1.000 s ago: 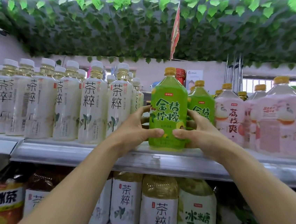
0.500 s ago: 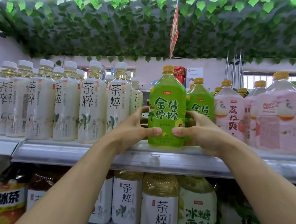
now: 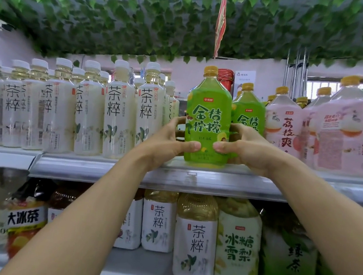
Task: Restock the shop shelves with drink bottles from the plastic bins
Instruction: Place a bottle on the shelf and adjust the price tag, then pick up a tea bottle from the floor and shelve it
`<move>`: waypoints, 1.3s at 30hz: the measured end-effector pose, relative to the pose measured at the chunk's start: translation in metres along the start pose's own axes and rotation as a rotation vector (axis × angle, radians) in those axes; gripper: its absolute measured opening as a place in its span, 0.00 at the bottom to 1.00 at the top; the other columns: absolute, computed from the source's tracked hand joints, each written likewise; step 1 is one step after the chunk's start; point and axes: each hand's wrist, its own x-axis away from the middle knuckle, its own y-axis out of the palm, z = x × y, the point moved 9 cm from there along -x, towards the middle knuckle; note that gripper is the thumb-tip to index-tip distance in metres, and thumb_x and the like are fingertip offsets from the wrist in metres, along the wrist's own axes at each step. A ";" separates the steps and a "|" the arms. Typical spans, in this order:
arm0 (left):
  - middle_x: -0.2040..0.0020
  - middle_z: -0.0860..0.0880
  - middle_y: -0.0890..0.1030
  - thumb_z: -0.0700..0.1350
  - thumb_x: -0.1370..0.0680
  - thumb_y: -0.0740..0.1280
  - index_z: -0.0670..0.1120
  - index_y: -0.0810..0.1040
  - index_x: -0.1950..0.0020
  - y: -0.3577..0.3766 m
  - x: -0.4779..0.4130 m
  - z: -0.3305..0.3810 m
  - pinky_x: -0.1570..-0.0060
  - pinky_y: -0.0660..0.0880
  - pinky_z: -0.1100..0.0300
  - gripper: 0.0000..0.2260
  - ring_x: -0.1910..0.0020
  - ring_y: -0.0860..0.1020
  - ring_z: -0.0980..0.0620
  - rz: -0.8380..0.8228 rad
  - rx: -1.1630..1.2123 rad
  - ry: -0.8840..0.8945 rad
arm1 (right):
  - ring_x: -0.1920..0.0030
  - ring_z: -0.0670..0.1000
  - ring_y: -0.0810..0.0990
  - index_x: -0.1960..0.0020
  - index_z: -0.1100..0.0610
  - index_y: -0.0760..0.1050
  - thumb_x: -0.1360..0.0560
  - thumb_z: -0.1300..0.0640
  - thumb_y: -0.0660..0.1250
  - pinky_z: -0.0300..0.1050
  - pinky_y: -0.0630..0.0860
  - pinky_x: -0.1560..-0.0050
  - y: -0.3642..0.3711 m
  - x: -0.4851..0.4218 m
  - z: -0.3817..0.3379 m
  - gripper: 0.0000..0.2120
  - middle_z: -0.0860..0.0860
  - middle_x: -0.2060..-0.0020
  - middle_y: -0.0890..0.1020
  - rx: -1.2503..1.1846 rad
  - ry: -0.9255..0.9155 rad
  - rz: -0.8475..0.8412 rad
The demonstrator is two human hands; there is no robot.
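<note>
Both hands clamp the green bottle (image 3: 208, 117), left hand (image 3: 169, 139) and right hand (image 3: 245, 146) curled round its sides, thumbs pressing the label. It stands upright at the shelf (image 3: 194, 179) edge, white bottles (image 3: 116, 112) left, pink bottles (image 3: 346, 136) right

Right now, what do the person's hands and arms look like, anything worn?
The left hand and right hand are bare: no gloves, rings, watch or bracelet. No sleeve shows anywhere up to the frame's edge.
</note>
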 end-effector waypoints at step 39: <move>0.61 0.49 0.85 0.37 0.19 0.63 0.46 0.78 0.46 0.043 0.317 -0.028 0.60 0.79 0.60 0.06 0.65 0.81 0.53 0.727 0.543 -0.349 | 0.61 0.48 0.83 0.50 0.52 0.76 0.21 0.66 0.61 0.46 0.81 0.66 0.086 0.249 0.014 0.11 0.49 0.53 0.80 -0.196 -0.079 0.297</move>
